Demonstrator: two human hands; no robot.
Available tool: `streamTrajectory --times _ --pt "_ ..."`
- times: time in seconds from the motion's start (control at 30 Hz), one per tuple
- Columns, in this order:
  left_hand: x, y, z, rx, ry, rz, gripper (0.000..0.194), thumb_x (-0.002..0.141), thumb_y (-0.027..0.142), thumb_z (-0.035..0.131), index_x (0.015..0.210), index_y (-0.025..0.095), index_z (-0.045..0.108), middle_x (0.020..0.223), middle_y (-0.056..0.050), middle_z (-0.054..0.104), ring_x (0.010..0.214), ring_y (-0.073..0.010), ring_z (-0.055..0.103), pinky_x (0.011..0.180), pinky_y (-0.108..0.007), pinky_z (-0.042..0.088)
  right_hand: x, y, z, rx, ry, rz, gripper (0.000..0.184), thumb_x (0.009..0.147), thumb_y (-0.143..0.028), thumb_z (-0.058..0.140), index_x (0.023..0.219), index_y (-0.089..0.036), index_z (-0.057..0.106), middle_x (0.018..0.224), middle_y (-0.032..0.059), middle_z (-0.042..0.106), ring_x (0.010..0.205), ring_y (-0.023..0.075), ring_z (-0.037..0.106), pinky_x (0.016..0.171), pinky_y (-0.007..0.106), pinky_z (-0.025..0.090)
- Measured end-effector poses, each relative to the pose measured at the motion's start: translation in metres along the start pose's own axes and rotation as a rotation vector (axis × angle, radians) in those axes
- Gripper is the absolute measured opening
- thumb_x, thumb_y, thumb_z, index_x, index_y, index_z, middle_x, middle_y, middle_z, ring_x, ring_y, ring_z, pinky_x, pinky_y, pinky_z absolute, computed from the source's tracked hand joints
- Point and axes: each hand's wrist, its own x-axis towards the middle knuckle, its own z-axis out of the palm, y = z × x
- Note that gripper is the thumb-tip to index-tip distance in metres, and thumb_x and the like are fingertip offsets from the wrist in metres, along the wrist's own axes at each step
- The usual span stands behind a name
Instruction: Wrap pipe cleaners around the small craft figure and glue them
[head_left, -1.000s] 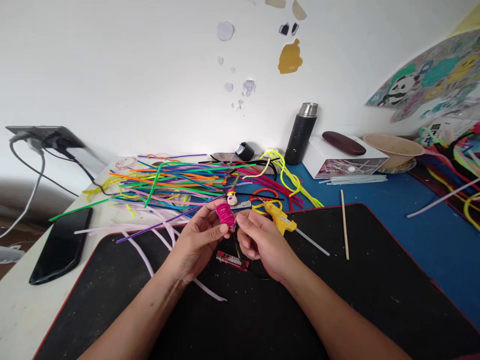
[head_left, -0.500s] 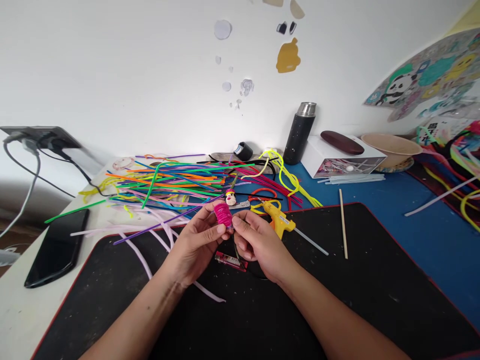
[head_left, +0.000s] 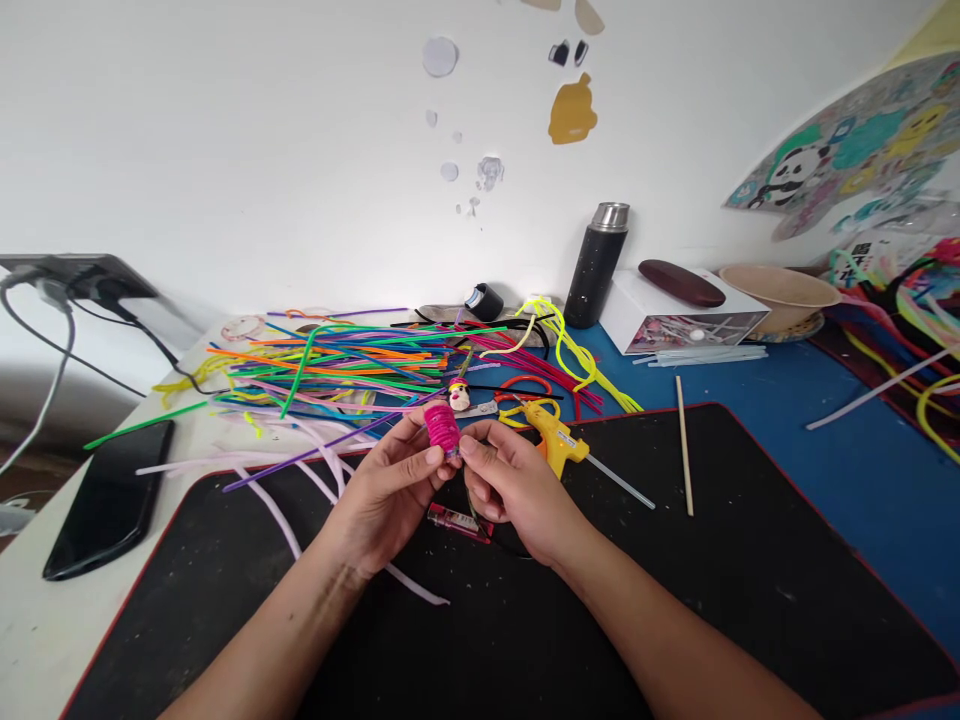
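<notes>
Between the thumb and fingers of my left hand (head_left: 394,480) is a magenta coil of wound pipe cleaner (head_left: 442,430). My right hand (head_left: 514,480) is closed in a pinch at the coil's lower right end; its fingertips partly hide what they grip there. Just behind the coil is a small doll-like head (head_left: 459,394) with a pink and yellow top. A red lighter (head_left: 454,520) lies on the black mat (head_left: 465,640) below my hands. To the right of my right hand rests a yellow glue gun (head_left: 555,435) with a clear glue stick protruding.
Many coloured pipe cleaners (head_left: 352,355) are heaped behind my hands. A phone (head_left: 112,500) lies at the left. A wooden stick (head_left: 685,450) lies on the mat's right. Along the wall stand a black flask (head_left: 596,265), a white box (head_left: 626,330) and a beige bowl (head_left: 780,290).
The whole view has shifted very slightly. Both hands stay at the magenta coil in nearly the same pose, with the coil turned a little.
</notes>
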Motion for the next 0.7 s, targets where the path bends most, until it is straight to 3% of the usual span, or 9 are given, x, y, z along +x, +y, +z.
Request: streamTrajectory --times 0.7 --pt "-0.0003 0.0003 -0.0028 -0.051 0.032 -0.043 0.037 0.070 0.011 0.097 0.102 0.016 0.080 0.090 -0.002 0.078 0.073 -0.0107 0.074 0.073 -0.017 0.063 0.0020 0.0030 -0.0006 -0.032 0.012 -0.028 0.046 0.085 -0.060 0.081 0.098 -0.021 0.060 0.052 -0.0130 0.049 0.040 0.0059 0.035 0.040 0.020 0.026"
